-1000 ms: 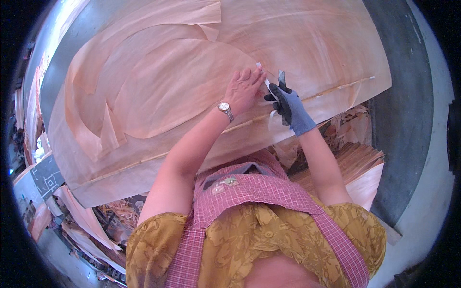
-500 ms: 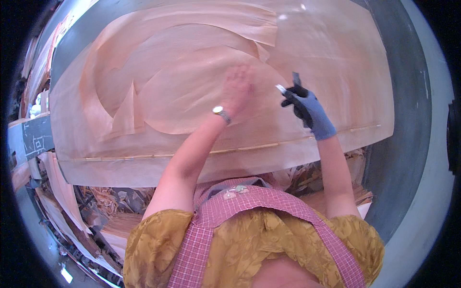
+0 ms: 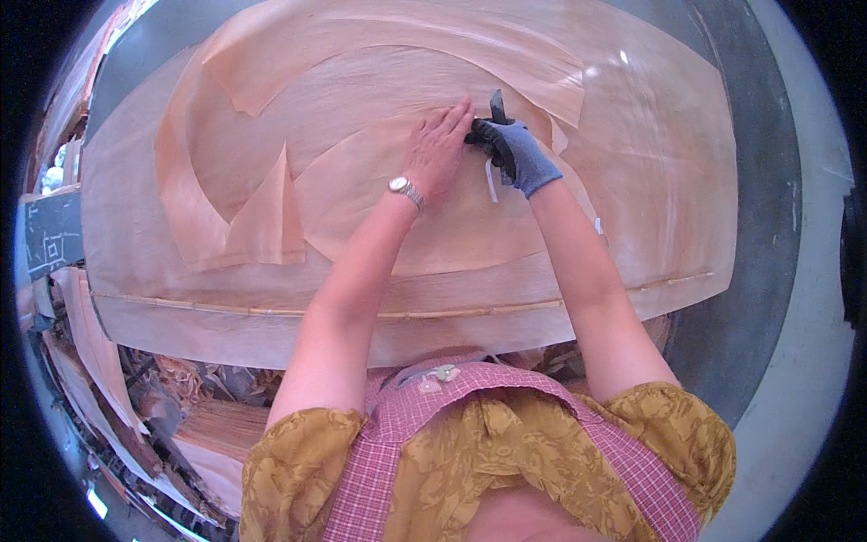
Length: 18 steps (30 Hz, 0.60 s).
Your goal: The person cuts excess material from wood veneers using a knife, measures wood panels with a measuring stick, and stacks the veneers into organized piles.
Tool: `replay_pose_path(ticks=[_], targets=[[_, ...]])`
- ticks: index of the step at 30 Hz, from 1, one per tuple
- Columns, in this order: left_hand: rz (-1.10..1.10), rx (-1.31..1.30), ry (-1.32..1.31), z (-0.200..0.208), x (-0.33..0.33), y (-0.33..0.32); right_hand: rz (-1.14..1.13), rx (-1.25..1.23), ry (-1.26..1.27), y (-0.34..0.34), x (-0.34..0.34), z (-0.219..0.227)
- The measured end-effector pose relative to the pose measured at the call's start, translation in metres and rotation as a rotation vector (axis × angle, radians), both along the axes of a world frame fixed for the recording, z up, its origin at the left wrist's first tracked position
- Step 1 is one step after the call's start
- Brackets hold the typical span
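Near side: thin tan rod across the big sheet, pale & smooth w/ faint grain; rod looks stiff. Next, round-edged patch lies flat on the sheet, thin, peach; 1 white bit at its R edge, so prob. 1 spot done; none seen on rest of edge, prob. more left. Nr far edge: L hand bare, flat, nothing visible held; R hand, blue/blk glove, curled tight round dark flat tool; white strip below, can't tell if gripped. Beyond: curved band, pointed corners.
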<state>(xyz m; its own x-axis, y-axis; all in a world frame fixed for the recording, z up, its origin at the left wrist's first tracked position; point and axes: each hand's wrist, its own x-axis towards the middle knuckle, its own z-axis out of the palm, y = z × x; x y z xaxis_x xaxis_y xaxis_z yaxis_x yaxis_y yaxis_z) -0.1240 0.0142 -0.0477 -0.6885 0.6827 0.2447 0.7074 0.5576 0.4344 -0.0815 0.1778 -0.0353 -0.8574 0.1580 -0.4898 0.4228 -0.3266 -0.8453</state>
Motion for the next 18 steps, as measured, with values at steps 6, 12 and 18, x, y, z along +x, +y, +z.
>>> replay_pose_path(ticks=[6,12,18], targets=[[-0.095,-0.013,0.159,-0.014,-0.019,0.008,0.177,0.450,-0.179,0.030,0.007,0.011],[-0.090,-0.104,0.076,-0.012,-0.034,0.020,0.189,0.549,-0.222,0.035,0.039,0.055],[-0.066,0.115,0.038,0.012,0.057,-0.039,0.059,0.104,-0.437,-0.042,0.212,0.039]])
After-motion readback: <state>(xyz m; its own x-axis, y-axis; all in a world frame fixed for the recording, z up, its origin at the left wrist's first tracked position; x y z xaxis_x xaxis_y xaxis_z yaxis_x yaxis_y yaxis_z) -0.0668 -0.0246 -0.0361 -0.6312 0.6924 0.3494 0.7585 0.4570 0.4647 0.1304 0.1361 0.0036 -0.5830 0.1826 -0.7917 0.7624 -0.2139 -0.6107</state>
